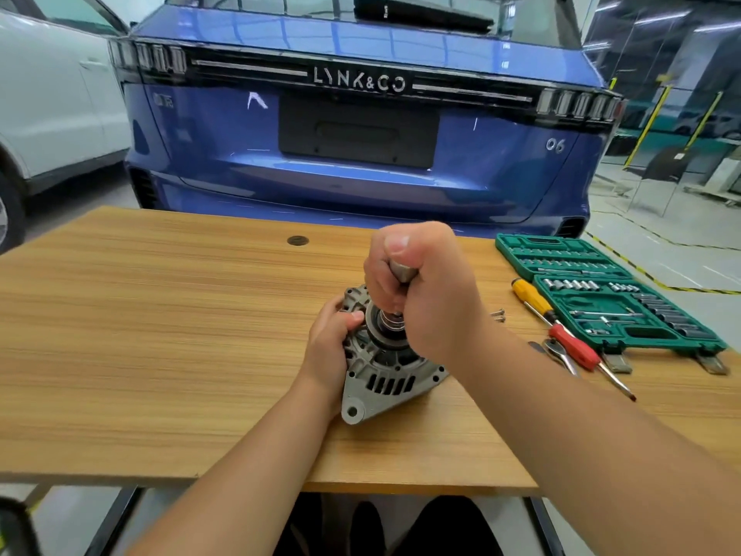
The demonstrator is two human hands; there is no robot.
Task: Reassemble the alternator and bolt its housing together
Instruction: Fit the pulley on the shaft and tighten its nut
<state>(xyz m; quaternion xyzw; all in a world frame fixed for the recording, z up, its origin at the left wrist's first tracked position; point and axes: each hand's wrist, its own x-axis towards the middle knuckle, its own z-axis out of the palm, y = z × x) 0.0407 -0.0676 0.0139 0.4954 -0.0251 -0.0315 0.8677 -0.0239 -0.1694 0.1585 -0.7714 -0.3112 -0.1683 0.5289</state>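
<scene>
1. Head view: the alternator [385, 363] sits on the wooden surface [160, 335], near its middle, with its shaft end facing up.
2. The left hand [333, 347] clasps the alternator's left side, thumb laid over the housing rim beside the central bearing.
3. The right hand [425, 290] is directly above the alternator, its grip a fist wrapped around a grey metal cylindrical tool [402, 271] that points down at the shaft in the middle of the housing. Whether the tool's tip touches the shaft cannot be told; the fingers hide it.
4. To the right, well apart from the alternator, lie a yellow-handled screwdriver [531, 296], a red-handled screwdriver [573, 347], a ratchet wrench [559, 353] and an open green socket set case [609, 292]. Two small screws [498, 313] lie between the right forearm and these tools.
5. Behind the surface stands a blue car [361, 134]; its tailgate reads "LYNK&CO" and, lower right, "06". A white car [52, 114] is at the left.
</scene>
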